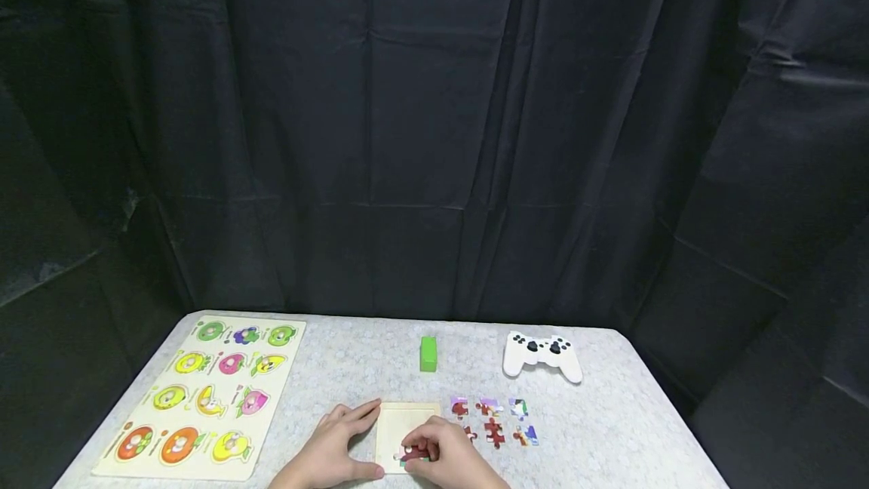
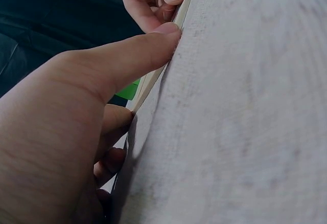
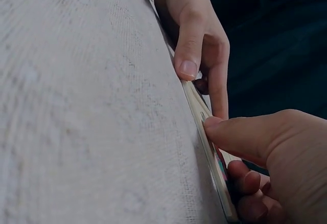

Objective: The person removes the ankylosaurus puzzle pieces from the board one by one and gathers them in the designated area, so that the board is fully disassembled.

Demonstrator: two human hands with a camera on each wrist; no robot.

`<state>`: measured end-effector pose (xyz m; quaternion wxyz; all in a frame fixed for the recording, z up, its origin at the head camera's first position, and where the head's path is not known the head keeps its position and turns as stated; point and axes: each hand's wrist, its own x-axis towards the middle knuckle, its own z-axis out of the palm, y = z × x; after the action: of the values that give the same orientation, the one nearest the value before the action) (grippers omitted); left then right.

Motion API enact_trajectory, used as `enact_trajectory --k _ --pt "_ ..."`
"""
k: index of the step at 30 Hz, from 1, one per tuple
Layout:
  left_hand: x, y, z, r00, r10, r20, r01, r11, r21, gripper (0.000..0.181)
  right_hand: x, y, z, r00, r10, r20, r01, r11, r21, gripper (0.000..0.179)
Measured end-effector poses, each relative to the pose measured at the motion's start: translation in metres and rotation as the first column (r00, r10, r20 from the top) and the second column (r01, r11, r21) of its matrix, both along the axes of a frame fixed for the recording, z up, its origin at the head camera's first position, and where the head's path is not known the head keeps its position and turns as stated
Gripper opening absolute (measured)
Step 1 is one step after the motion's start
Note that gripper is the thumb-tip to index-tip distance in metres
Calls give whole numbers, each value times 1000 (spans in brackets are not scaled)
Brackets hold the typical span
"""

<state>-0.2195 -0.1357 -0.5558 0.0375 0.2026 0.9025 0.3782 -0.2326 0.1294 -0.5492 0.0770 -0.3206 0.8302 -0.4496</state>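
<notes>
A shallow pale wooden puzzle tray (image 1: 407,417) lies near the table's front edge. My left hand (image 1: 330,450) rests beside it, thumb and index finger spread along its left side. In the left wrist view, the thumb (image 2: 148,47) lies extended against the tray's rim. My right hand (image 1: 453,453) is over the tray's near right part, its fingers curled, pinching a dark red jigsaw piece (image 1: 416,455) low in the tray. Fingers partly hide this piece and the colours around it. In the right wrist view, the right thumb (image 3: 240,132) presses at the tray's near rim.
Several loose jigsaw pieces (image 1: 494,432) lie right of the tray. Behind it stands a green block (image 1: 428,354). A white game controller (image 1: 541,355) lies at the back right. A fruit puzzle board (image 1: 224,440) covers the table's left side. Dark curtains (image 1: 421,134) hang behind.
</notes>
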Motion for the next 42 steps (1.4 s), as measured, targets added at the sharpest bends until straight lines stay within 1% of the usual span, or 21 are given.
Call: enact_trajectory --k 5,10,20,24,29,37,42 --pt "0 0 0 1000 0 5 0 1000 6 97 0 0 2 1000 0 16 0 1000 11 16" --pt "1 0 1 1000 0 -6 1 1000 15 96 1 0 3 999 -10 38 9 999 33 16" --pt "0 0 1 1000 -4 -14 4 1000 8 96 6 -4 8 999 -28 34 26 997 71 17" --pt "1 0 2 1000 -10 4 10 1000 21 95 8 -4 9 999 -32 29 29 996 79 19" --pt "1 -1 3 1000 -18 8 17 1000 25 95 8 -5 8 999 -35 28 32 996 85 21" --pt "0 0 1 1000 -15 -16 15 1000 11 96 8 -4 9 997 -39 72 34 997 71 22" --pt "-1 0 0 1000 -13 -14 13 1000 0 96 7 -4 8 997 -40 69 35 997 75 23"
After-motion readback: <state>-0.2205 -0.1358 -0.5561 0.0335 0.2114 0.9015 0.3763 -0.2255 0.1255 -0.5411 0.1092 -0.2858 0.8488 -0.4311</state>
